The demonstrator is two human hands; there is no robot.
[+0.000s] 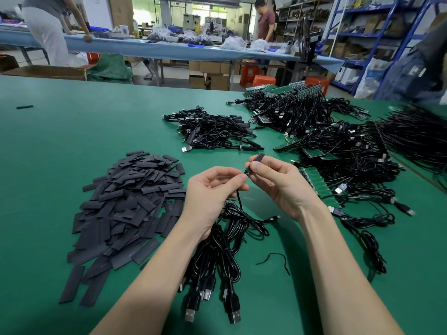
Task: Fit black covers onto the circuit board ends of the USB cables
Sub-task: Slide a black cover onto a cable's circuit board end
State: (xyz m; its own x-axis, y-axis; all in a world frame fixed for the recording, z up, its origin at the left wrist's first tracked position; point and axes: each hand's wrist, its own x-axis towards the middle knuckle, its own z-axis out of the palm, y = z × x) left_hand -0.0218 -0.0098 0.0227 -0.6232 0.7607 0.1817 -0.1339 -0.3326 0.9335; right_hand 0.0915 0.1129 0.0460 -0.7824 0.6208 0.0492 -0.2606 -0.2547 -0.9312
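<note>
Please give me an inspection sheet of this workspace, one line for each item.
Surface: green mat, flat.
Job's things: heap of black covers at left; one cover in the fingers.
Clutter: stray black strip far left.
Grippers: left hand grips a cable bundle; right hand pinches the cover.
Cables: finished pile; board-ended cables at right.
Surroundings: blue shelving, people at a long bench.

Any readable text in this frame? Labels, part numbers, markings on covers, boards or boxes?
None legible.
Covers: no print visible.
Green boards: markings too small to read.
USB plugs: no logo discernible.
Shelf boxes: labels blurred.
</note>
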